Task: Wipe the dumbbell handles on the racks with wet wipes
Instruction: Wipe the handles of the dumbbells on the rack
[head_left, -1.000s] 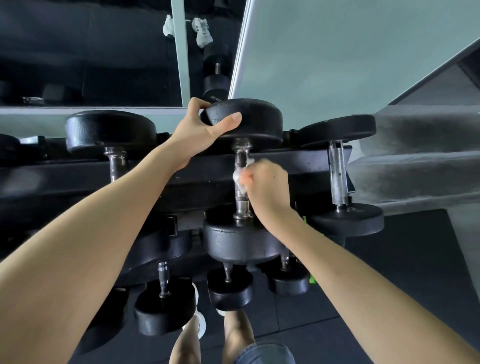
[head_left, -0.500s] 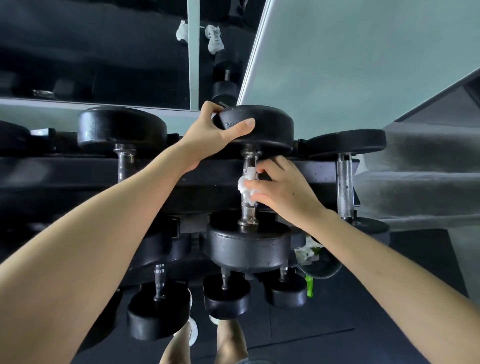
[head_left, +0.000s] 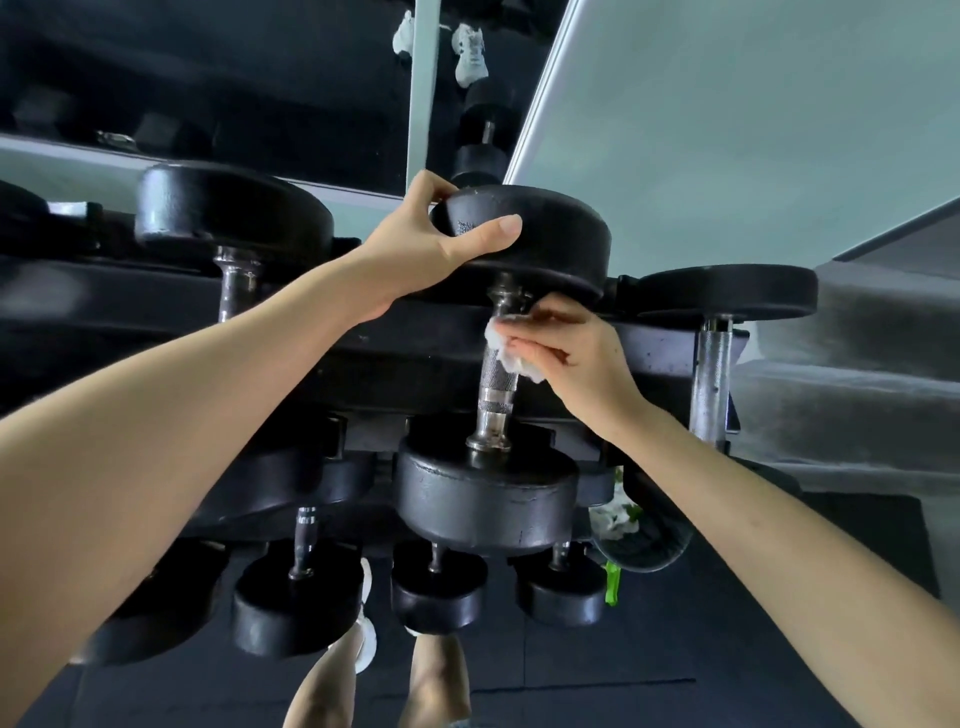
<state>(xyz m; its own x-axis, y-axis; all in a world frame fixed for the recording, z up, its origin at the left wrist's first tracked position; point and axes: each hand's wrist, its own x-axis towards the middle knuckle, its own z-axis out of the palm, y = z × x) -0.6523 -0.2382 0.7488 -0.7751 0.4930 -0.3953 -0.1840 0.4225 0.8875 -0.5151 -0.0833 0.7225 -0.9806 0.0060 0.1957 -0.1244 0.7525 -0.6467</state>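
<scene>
Left hand (head_left: 426, 249) is gripping the far head of the middle dumbbell (head_left: 488, 499) on the top tier: thumb is lying flat across the head's side wall, fingers are hooking over its far rim, palm spread wide round the curve. Right hand (head_left: 576, 358) is holding a crumpled white wet wipe (head_left: 511, 358) and pressing it against the upper part of the knurled steel handle (head_left: 498, 384), just under the far head; the fingers are loosely curled over the wad, thumb side uppermost (how far they wrap behind the bar cannot be told). The two hands are working apart, one above the other on the same dumbbell. The dumbbell is sitting across the black rack (head_left: 405, 353), its near head jutting toward the camera. Neighbouring dumbbells are resting on either side, one left (head_left: 234, 213), one right (head_left: 727, 291). Smaller ones (head_left: 296, 608) are lying on the tier below.
</scene>
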